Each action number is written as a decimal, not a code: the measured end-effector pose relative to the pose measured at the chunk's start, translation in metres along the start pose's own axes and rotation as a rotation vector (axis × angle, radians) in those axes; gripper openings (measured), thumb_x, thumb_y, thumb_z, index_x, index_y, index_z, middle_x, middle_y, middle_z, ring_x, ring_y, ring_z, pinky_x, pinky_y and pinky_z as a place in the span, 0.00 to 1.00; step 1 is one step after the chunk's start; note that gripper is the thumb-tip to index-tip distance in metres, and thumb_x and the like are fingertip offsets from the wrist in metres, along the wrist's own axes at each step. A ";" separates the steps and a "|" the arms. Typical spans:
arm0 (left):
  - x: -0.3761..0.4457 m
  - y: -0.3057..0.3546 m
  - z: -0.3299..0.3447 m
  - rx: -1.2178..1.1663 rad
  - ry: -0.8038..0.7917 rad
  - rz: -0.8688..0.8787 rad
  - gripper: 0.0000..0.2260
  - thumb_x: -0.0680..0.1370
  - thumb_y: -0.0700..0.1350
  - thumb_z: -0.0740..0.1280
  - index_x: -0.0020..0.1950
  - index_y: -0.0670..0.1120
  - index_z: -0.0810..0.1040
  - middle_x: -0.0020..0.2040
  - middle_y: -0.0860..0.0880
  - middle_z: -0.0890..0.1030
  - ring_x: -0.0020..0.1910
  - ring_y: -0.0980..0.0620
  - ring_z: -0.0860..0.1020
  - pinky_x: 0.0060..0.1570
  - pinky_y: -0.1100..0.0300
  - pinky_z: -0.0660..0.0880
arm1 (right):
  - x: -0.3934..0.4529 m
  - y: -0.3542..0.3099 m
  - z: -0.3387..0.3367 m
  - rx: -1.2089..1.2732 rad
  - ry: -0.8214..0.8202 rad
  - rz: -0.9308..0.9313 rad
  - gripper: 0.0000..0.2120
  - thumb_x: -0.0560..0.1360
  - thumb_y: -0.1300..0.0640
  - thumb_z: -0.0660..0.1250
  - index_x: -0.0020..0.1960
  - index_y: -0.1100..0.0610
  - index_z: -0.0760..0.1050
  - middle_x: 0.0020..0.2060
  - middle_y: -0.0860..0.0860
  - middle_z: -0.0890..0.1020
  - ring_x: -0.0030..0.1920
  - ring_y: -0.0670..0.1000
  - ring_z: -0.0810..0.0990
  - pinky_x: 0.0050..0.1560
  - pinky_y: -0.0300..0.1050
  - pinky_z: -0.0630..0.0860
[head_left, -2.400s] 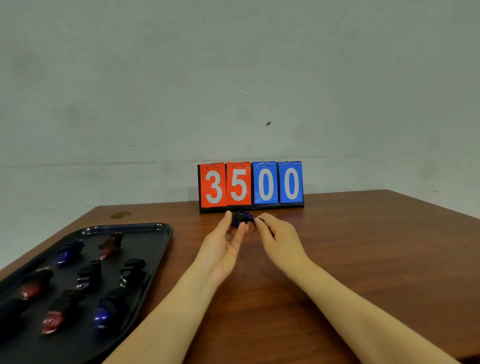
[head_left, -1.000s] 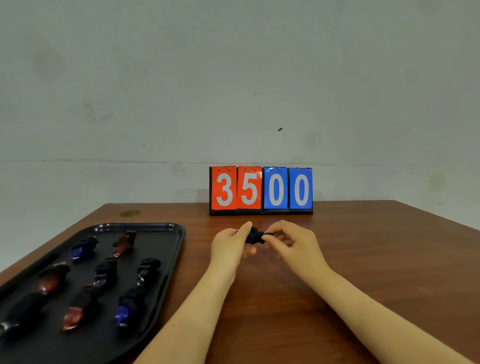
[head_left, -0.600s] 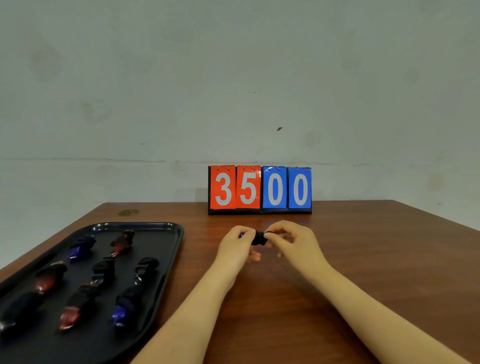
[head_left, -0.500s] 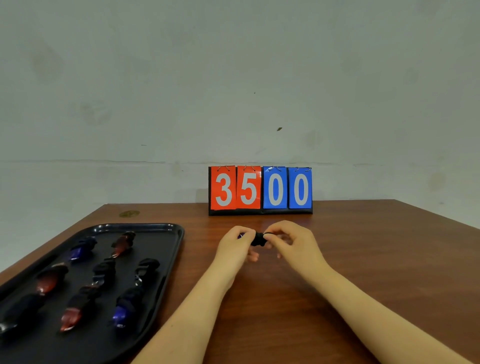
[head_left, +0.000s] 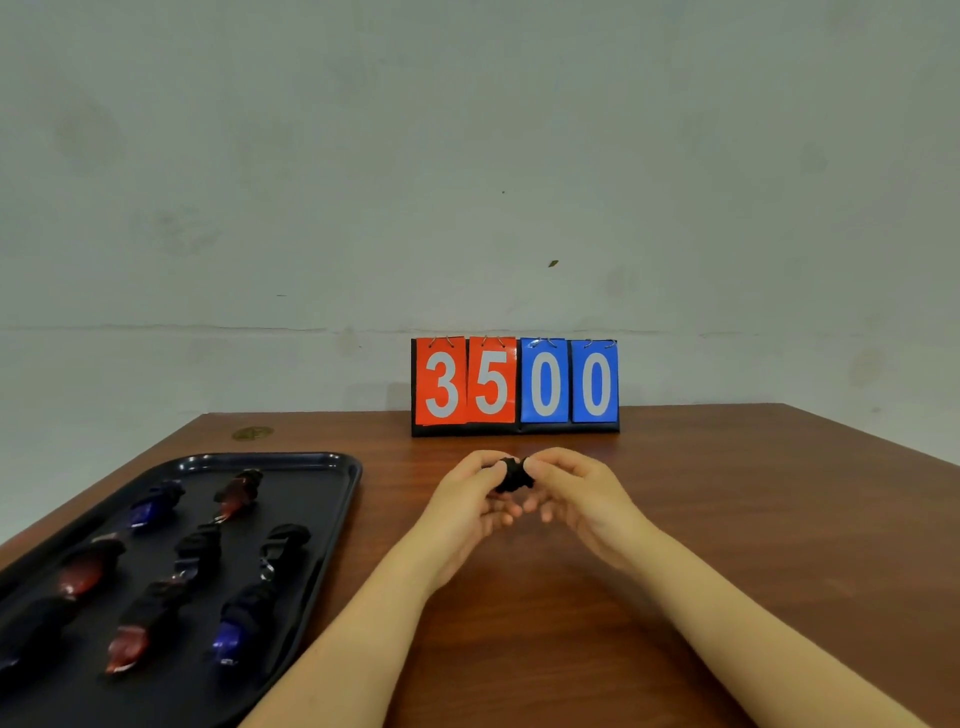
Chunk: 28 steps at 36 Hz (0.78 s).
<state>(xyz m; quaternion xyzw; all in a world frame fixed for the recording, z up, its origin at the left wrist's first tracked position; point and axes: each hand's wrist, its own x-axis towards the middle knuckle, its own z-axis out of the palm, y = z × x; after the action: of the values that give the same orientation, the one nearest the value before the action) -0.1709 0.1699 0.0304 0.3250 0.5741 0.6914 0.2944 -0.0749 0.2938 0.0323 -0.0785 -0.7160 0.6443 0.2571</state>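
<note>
Hands together toward the far edge of the tabletop: left hand and right hand both pinch the small black bundle between curled fingertips, equally near; its long axis is hidden.

Small black item: blue part no longer showing. Left hand, right hand: fingers curled closer round it, drawn slightly back from scoreboard.

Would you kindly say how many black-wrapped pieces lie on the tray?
8: far blue piece; far red piece; middle red piece; middle black piece; right black piece; near dark piece, partly cropped; near red piece; near blue piece. A ninth piece sits between left hand and right hand.
</note>
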 end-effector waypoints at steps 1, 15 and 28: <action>0.000 0.000 0.001 -0.029 -0.009 0.006 0.09 0.83 0.42 0.59 0.59 0.44 0.77 0.50 0.41 0.79 0.42 0.50 0.78 0.42 0.61 0.77 | 0.000 -0.001 0.000 0.078 -0.036 0.041 0.12 0.76 0.57 0.67 0.55 0.65 0.78 0.40 0.58 0.82 0.37 0.50 0.80 0.35 0.38 0.76; -0.001 -0.004 0.012 -0.208 0.028 -0.005 0.13 0.80 0.48 0.63 0.59 0.41 0.77 0.43 0.44 0.81 0.41 0.49 0.78 0.40 0.59 0.76 | 0.000 -0.003 0.001 0.183 -0.016 0.031 0.11 0.76 0.55 0.66 0.45 0.63 0.80 0.35 0.57 0.80 0.35 0.50 0.78 0.38 0.39 0.76; 0.006 -0.008 0.015 -0.205 0.203 0.032 0.07 0.78 0.48 0.67 0.51 0.45 0.81 0.46 0.42 0.82 0.44 0.47 0.78 0.46 0.55 0.76 | 0.000 -0.006 0.013 0.102 0.060 0.013 0.09 0.77 0.60 0.66 0.50 0.66 0.80 0.36 0.57 0.83 0.35 0.49 0.80 0.35 0.37 0.77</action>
<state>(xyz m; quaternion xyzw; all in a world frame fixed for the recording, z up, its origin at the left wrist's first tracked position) -0.1624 0.1849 0.0253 0.2305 0.5219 0.7805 0.2556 -0.0794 0.2812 0.0373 -0.0892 -0.6738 0.6789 0.2778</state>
